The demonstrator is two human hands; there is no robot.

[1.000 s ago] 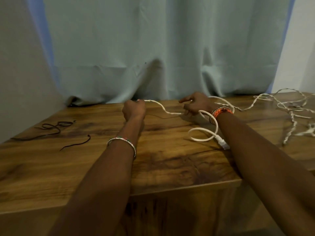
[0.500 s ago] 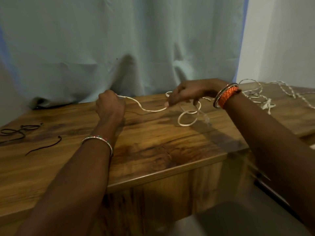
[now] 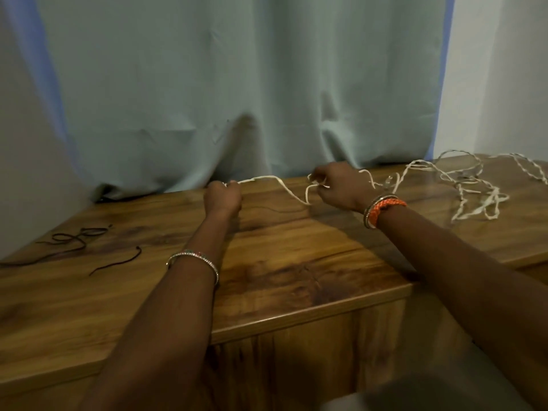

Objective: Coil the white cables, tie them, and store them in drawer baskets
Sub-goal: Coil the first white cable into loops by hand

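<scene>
Now both hands grasp one white cable (image 3: 278, 186): left hand (image 3: 223, 197) fisted, right hand (image 3: 338, 185) pinching loops (tabletop beneath).

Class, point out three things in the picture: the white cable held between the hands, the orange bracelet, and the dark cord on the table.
White cable (image 3: 284, 188), head view, on the sagging span between the hands.
Orange bracelet (image 3: 385, 207), head view, on its braided band.
Dark cord (image 3: 74, 243), head view, on its looped part.
</scene>
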